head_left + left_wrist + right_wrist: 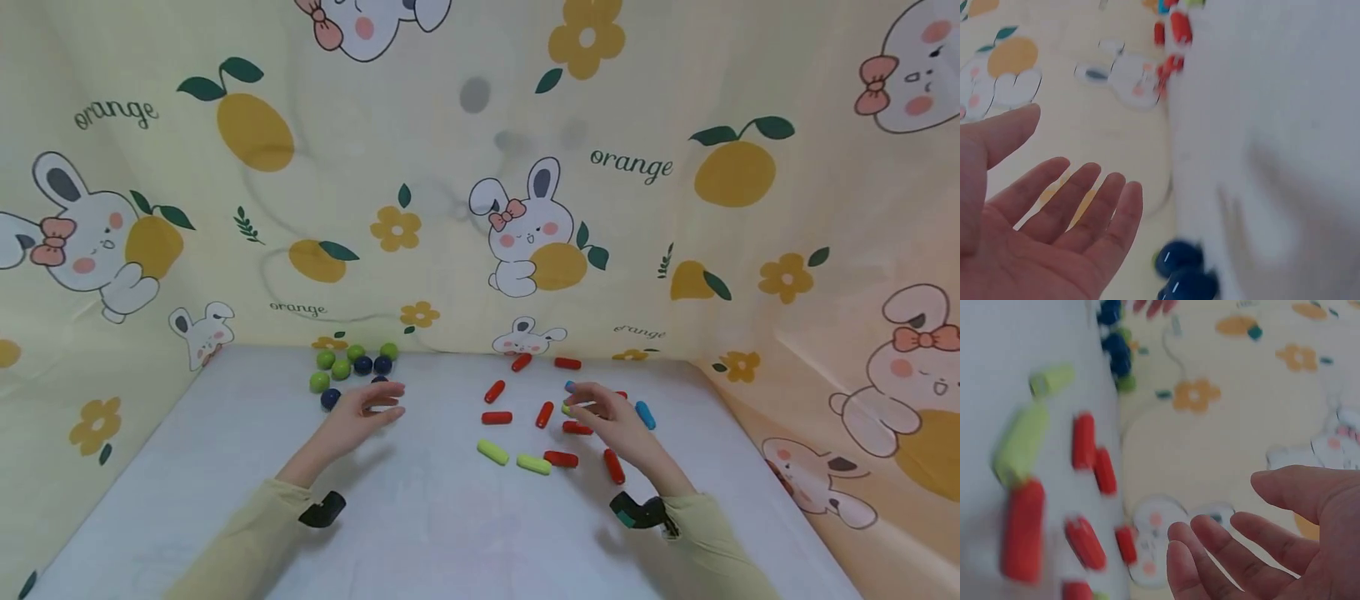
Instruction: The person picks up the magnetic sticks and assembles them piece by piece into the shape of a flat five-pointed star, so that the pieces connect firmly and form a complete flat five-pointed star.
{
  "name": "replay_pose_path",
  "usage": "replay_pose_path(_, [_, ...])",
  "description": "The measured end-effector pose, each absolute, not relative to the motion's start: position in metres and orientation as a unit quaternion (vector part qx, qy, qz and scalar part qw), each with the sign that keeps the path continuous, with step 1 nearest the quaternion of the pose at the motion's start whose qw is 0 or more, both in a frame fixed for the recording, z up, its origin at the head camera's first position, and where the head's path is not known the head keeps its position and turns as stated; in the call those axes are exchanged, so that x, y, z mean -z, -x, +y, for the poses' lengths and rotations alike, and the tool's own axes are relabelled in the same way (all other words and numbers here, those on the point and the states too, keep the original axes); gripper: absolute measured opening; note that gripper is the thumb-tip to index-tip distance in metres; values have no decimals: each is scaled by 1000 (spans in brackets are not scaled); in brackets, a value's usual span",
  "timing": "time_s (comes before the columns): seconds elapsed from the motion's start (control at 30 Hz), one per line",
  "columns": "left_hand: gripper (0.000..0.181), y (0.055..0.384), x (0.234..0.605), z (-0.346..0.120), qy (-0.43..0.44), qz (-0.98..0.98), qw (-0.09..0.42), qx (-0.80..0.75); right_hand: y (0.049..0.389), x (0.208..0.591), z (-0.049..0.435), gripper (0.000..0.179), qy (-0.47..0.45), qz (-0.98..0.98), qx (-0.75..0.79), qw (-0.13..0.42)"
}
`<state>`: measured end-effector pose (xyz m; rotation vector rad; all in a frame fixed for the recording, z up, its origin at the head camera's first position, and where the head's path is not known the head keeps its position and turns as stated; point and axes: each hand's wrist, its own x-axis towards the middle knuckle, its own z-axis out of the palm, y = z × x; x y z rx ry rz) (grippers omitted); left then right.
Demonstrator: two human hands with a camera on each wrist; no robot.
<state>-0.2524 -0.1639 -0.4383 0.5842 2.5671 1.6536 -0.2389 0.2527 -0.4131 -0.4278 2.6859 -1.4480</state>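
Note:
My left hand (pixel 357 417) is held above the table beside a cluster of light green balls (pixel 341 369) and dark blue balls (pixel 363 365). Its fingers are loosely extended around nothing, and the left wrist view shows the bare palm (pixel 1041 262). On the other side, my right hand (pixel 617 421) hovers over scattered small rods, partly hiding some of them. These include several red rods (pixel 497 417), light green rods (pixel 534 464) and a blue rod (pixel 645 415). In the right wrist view its fingers (pixel 1241 562) are relaxed, apart from the thumb and holding nothing.
A white table surface (pixel 450 517) lies under everything. Behind and at both sides hangs a cream cloth (pixel 435 133) printed with rabbits, oranges and flowers. Dark wrist devices (pixel 322 510) sit at both sleeves. The balls stand near the back left edge, the rods at the right.

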Motion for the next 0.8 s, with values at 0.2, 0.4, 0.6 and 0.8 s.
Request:
replay_pose_path(0.2, [44,246,455,-137,-199,800,91,-559,223,427,226,40,157,854,491,74])
replay_pose_path(0.4, [45,248,467,-111,-213,787,146,-560,210,443,207,36,186,853,477,105])
replay_pose_path(0.6, [42,252,478,-89,-204,792,173,-549,206,457,193,35,186,863,457,109])
replay_pose_path(0.8, [39,257,486,-74,-207,801,171,-535,208,464,186,36,176,875,441,96])
